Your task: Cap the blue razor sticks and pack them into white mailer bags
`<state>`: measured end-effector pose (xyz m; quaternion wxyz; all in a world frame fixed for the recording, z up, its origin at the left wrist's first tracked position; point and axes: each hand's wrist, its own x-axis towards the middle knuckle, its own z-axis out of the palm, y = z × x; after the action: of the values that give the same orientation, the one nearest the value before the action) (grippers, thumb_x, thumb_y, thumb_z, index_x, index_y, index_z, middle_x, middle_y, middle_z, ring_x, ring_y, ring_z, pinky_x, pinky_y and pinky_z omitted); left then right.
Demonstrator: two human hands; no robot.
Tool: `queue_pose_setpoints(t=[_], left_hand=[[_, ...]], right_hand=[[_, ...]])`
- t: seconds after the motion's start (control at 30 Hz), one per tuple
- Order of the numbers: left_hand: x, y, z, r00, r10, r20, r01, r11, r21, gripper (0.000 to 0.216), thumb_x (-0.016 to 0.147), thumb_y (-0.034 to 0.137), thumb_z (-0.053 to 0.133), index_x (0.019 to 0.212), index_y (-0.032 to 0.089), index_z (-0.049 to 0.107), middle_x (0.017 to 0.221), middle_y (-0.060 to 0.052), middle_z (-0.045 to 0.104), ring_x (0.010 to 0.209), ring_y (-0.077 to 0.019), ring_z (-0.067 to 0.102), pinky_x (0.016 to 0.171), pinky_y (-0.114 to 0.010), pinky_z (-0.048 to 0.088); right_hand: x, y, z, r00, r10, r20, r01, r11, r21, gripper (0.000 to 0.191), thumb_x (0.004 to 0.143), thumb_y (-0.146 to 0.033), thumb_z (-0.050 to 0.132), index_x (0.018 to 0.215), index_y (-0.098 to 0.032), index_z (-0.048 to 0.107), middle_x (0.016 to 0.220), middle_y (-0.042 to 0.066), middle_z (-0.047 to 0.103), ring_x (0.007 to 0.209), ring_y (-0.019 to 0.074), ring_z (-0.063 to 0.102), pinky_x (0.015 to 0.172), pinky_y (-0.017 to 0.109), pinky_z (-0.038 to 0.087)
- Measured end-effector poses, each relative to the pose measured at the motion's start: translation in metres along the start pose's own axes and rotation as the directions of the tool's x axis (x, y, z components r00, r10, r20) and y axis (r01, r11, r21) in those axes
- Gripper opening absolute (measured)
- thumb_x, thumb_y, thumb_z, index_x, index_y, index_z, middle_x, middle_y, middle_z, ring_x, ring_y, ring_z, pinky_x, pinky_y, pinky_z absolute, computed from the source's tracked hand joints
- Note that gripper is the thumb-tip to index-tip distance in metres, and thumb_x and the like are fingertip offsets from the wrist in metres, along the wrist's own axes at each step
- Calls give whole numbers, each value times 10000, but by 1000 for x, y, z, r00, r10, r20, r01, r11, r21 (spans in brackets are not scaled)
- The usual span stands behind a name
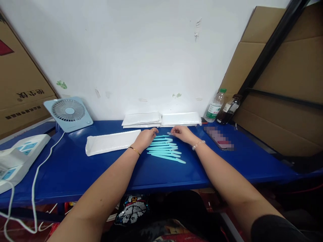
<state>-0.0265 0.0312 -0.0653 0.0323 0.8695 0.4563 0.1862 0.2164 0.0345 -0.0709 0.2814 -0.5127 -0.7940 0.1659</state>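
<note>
Several slim turquoise eyebrow razors (163,148) with pale, clear-looking ends lie side by side in a loose row on the blue table. At the far end of this row, my right hand (183,133) pinches the pale end of an eyebrow razor (170,133). Opposite it, my left hand (148,137) has its fingers curled together by the handle ends; what lies between its fingertips is hidden. A long white padded envelope (112,143) lies flat just left of my left hand.
Stacked white envelopes (141,119) lie along the wall. A blue fan (69,112) and a white power strip (25,151) with cables stand left. To the right are a clear bottle (214,106), a dark bottle (228,111) and a phone (219,137). Cardboard (285,77) borders the right.
</note>
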Motion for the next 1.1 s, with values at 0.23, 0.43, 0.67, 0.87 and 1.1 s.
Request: queue_pose_setpoints(t=[0.23,0.43,0.67,0.87,1.1], left_hand=[[0,-3,2,1000,-15,4,15,1000,-3,301,878,197,396,1121,214,574,903,-28,705,779,-178,644,691,-247,461],[1,-5,2,1000,-17,-2,17,1000,-8,305,871,194,402,1122,216,572,908,-22,706,783,-169,645,701,-239,460],[0,0,3,999,42,-1,-42,998,-50,331,865,175,389,1144,219,561,877,-15,699,768,-176,638,690,-251,450],[-4,9,1,995,75,61,-70,994,-82,300,888,301,427,1127,211,587,896,-39,683,830,-191,623,727,-265,451],[-25,24,-14,949,232,216,-217,972,-88,721,642,574,693,1217,171,531,1133,-114,588,1092,-283,514,874,-339,440]], right_hand=[[2,11,3,999,-12,30,13,999,-42,99,759,-181,582,791,-159,674,670,-3,605,573,99,477,593,219,373],[2,8,4,998,-5,61,7,999,-32,112,757,-177,580,801,-157,681,671,-6,610,569,95,474,584,213,370],[3,-2,11,996,-40,80,41,999,-6,114,764,-184,580,804,-151,682,655,-6,614,581,99,493,590,217,373],[-8,-19,0,987,-82,139,89,995,-49,250,817,-333,587,974,-156,669,912,74,664,824,180,583,743,289,440],[-50,-58,-1,914,-196,356,295,922,-251,842,690,-634,648,1355,-170,421,1283,165,472,1163,326,431,910,461,422]])
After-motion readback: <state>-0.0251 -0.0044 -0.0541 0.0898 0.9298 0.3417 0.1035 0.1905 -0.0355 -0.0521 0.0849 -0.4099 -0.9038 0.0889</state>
